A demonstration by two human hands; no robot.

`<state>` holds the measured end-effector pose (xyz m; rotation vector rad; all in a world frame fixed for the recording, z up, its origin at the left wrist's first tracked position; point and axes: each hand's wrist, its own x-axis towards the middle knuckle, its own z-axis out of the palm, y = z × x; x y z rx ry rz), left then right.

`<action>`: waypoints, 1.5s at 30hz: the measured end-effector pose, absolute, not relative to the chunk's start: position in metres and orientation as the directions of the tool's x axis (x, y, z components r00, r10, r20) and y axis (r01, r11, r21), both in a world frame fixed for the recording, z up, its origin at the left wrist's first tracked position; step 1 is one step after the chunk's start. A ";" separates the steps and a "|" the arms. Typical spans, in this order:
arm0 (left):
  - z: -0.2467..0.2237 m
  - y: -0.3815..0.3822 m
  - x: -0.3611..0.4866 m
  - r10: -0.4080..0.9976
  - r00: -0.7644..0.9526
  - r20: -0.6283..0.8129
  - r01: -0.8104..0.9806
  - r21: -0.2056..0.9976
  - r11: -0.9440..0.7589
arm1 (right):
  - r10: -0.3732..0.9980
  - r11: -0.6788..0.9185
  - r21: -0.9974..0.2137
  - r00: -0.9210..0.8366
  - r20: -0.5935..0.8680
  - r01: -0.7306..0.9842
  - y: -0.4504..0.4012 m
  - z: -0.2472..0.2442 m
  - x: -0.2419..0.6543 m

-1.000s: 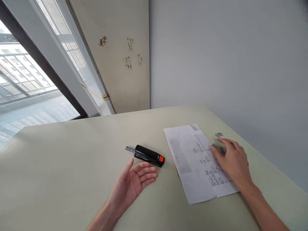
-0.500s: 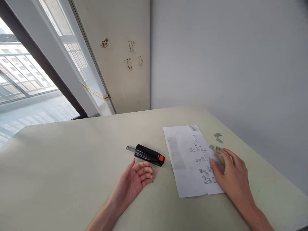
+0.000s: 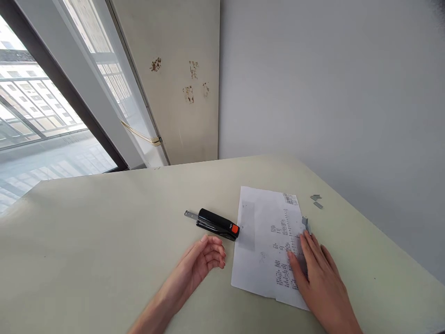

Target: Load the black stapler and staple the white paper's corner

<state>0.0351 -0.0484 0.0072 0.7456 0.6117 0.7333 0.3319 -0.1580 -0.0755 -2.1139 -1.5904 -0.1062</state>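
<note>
I see the printed paper lying on the table; my right hand rests on its right edge, thumb apart from the fingers. At its left edge is the black stapler, and near this my left hand is half open, fingers bent

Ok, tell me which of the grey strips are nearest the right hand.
The near strips, along the right edge of the paper, by the fingertips of the right hand. The other strips lie farther off, clear of the paper.
</note>
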 end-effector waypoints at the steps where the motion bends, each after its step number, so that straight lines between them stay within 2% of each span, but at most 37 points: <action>1: 0.008 -0.049 0.035 0.771 0.595 -0.226 -0.356 0.786 0.505 | 0.881 -0.190 -0.338 0.312 0.356 0.922 -0.159 -0.075 0.329; 7: 0.017 -0.053 0.035 0.802 0.574 -0.166 -0.198 0.922 0.333 | 0.870 -0.035 -0.310 0.182 0.458 0.950 -0.163 -0.066 0.313; 11: 0.016 -0.053 0.034 0.810 0.575 -0.116 -0.126 0.966 0.227 | 0.876 0.079 -0.379 0.117 0.468 0.922 -0.165 -0.053 0.313; 15: 0.014 -0.055 0.032 0.842 0.535 -0.072 0.041 0.997 0.059 | 0.905 0.017 -0.430 0.169 0.391 0.903 -0.168 -0.049 0.320; 17: 0.012 -0.058 0.031 0.872 0.490 0.012 0.182 0.976 -0.116 | 0.932 -0.043 -0.418 0.188 0.311 0.907 -0.167 -0.052 0.324; 19: 0.010 -0.058 0.030 0.856 0.469 0.218 0.321 0.861 -0.395 | 0.949 -0.068 -0.399 0.183 0.256 0.914 -0.163 -0.056 0.326; 21: 0.010 -0.052 0.030 0.760 0.478 0.441 0.451 0.619 -0.643 | 0.961 -0.058 -0.383 0.155 0.227 0.922 -0.159 -0.059 0.329; 23: 0.013 -0.039 0.032 0.669 0.502 0.549 0.567 0.375 -0.733 | 0.972 -0.028 -0.369 0.112 0.209 0.929 -0.153 -0.061 0.333; 24: 0.015 -0.031 0.032 0.650 0.520 0.554 0.608 0.295 -0.737 | 0.976 -0.012 -0.364 0.090 0.200 0.932 -0.151 -0.062 0.335; 26: 0.021 -0.012 0.034 0.634 0.595 0.493 0.616 0.228 -0.754 | 0.981 0.015 -0.359 0.057 0.188 0.933 -0.146 -0.061 0.340; 29: 0.029 0.012 0.033 0.599 0.704 0.381 0.541 0.258 -0.800 | 0.988 0.042 -0.361 0.014 0.152 0.932 -0.141 -0.058 0.345; 32: 0.032 0.023 0.026 0.639 0.702 0.315 0.553 0.324 -0.768 | 0.992 0.071 -0.355 -0.028 0.125 0.932 -0.138 -0.055 0.347; 37: 0.036 0.021 -0.001 0.762 0.579 0.291 0.641 0.415 -0.645 | 0.979 0.174 -0.333 -0.128 0.158 0.927 -0.127 -0.053 0.339; 40: 0.046 0.020 -0.020 0.816 0.410 0.407 0.670 0.472 -0.572 | 0.959 0.264 -0.322 -0.210 0.193 0.909 -0.110 -0.051 0.321; 43: 0.063 0.017 -0.031 0.807 0.202 0.554 0.691 0.503 -0.519 | 0.928 0.358 -0.311 -0.298 0.224 0.880 -0.084 -0.047 0.292; 45: 0.074 0.013 -0.032 0.792 0.146 0.593 0.700 0.503 -0.506 | 0.898 0.431 -0.306 -0.368 0.241 0.849 -0.065 -0.043 0.267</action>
